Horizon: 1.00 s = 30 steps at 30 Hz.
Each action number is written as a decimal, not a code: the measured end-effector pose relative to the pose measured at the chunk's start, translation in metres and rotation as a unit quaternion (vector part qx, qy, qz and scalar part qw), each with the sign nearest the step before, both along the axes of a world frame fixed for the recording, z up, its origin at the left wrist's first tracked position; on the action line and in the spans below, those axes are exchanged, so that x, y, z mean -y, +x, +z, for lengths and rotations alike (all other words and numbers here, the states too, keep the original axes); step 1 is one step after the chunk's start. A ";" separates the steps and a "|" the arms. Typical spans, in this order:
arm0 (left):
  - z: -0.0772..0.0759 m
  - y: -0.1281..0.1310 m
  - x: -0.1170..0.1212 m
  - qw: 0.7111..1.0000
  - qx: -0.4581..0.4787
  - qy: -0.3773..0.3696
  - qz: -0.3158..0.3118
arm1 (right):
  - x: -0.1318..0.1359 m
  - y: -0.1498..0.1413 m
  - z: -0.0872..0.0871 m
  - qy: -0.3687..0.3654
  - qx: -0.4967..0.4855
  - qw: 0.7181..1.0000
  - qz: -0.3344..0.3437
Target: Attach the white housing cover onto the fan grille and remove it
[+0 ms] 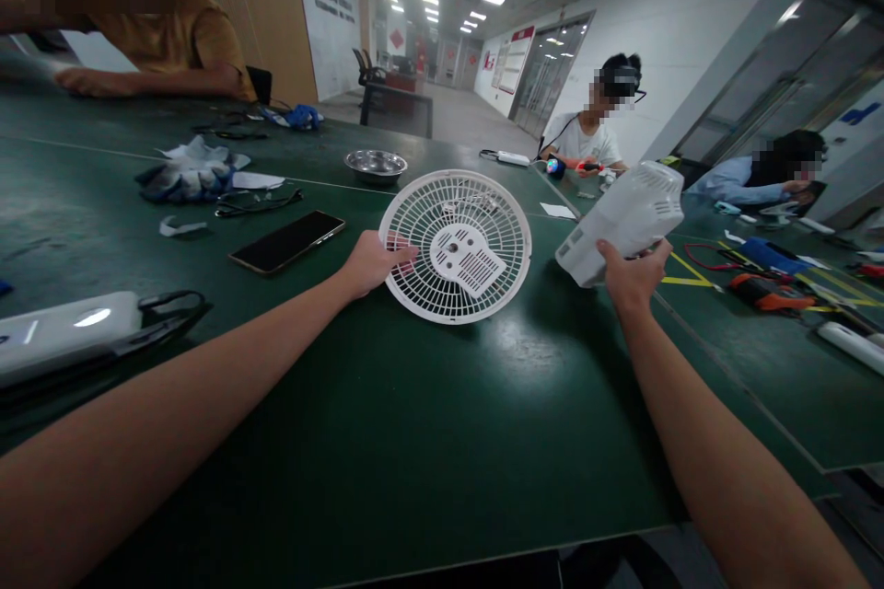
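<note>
My left hand (373,265) grips the left rim of a round white fan grille (470,259), its fingers showing through the slats. The grille is tilted up toward me, with a slotted plate at its centre. To the right, my right hand (632,271) is wrapped round a white plastic fan housing (622,216), held slanted above the table with its vented end up. Its far side and some of my fingers are hidden. Behind the grille stands a shiny metal bowl (377,167), and small parts show through the slats.
On the green table (414,442) lie a black phone (287,241), gloves (188,170), cables and a white device (75,331) at left. An orange-and-black tool (770,293) lies at right. One person (186,37) sits far left; two others sit across at right.
</note>
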<state>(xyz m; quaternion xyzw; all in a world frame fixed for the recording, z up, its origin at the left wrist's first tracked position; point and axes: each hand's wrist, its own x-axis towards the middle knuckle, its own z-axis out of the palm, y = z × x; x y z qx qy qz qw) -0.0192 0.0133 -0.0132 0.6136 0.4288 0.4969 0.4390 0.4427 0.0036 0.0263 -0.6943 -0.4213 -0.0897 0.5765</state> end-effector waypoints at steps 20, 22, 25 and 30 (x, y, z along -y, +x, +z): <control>0.008 0.004 0.006 0.999 0.013 -0.044 0.015 | -0.011 0.034 -0.010 0.095 0.028 0.994 0.055; 0.008 0.004 0.007 0.999 0.013 -0.043 0.017 | -0.013 0.033 -0.009 0.104 0.017 0.992 0.073; 0.009 0.005 0.007 0.999 0.006 -0.041 0.019 | -0.012 0.031 -0.006 0.115 0.008 0.986 0.118; 0.011 0.005 0.008 0.999 -0.004 -0.033 0.024 | -0.005 0.025 -0.002 0.112 0.046 0.983 0.138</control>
